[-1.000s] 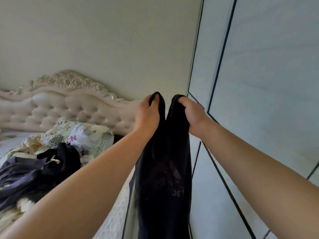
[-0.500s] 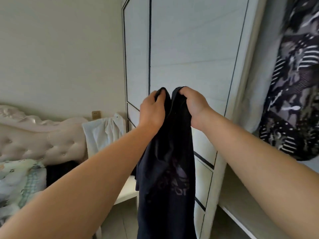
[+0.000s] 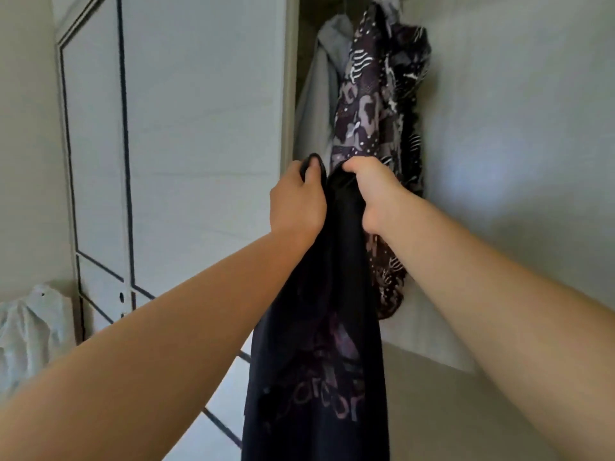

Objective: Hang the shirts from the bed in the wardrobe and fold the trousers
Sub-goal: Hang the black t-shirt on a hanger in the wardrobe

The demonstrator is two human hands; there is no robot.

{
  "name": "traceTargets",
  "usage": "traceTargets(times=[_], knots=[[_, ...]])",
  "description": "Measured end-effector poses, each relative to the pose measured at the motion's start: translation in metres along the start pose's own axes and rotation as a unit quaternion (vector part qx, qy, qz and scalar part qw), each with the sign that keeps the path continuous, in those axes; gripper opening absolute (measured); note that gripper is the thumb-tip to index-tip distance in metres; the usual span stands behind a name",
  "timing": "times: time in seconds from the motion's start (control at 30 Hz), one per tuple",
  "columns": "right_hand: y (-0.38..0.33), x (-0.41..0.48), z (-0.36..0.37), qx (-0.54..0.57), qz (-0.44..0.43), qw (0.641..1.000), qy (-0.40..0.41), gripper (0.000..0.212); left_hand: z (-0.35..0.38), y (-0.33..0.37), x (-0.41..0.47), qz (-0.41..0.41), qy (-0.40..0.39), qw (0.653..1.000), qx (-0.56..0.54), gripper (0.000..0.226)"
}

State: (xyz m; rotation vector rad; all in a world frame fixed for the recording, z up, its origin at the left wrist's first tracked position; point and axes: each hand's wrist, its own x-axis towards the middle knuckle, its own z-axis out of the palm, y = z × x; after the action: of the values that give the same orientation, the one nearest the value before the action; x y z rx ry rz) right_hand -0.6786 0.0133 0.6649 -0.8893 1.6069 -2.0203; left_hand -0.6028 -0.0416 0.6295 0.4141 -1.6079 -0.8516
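Observation:
A black shirt [image 3: 319,361] with a faded print hangs down from both my hands, held up in front of the open wardrobe. My left hand [image 3: 296,201] grips its top edge on the left, fingers curled over the cloth. My right hand [image 3: 372,191] grips the top edge on the right, close beside the left. Behind them, inside the wardrobe, a dark patterned shirt [image 3: 376,128] hangs with a pale grey garment [image 3: 322,94] to its left. Any hanger in the black shirt is hidden.
The wardrobe's closed white door [image 3: 186,144] with dark trim lines fills the left half. The wardrobe's pale inner wall [image 3: 519,161] stands on the right. A white garment [image 3: 30,331] lies draped at the lower left edge.
My view has swung right, from the bed and headboard to the open wardrobe. Both hands have kept their grip on the black shirt and carried it in front of the hanging clothes.

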Motion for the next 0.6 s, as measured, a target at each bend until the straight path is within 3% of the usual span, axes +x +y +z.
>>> traceTargets(times=[0.2,0.33,0.47,0.6], knots=[[-0.046,0.03,-0.074,-0.043,-0.037,0.997,0.051,0.046,0.09,0.033,0.018,0.02,-0.021,0.998,-0.063,0.029],[-0.078,0.051,-0.123,-0.061,-0.058,0.995,0.062,0.04,0.147,0.059,0.031,0.044,-0.017,0.997,-0.059,0.04],[-0.106,0.066,-0.171,-0.078,-0.072,0.992,0.062,0.012,0.199,0.079,0.045,0.072,-0.037,0.995,-0.061,0.042],[-0.123,0.085,-0.218,-0.099,-0.084,0.99,0.059,0.018,0.25,0.094,0.054,0.076,-0.081,0.993,-0.039,0.047]])
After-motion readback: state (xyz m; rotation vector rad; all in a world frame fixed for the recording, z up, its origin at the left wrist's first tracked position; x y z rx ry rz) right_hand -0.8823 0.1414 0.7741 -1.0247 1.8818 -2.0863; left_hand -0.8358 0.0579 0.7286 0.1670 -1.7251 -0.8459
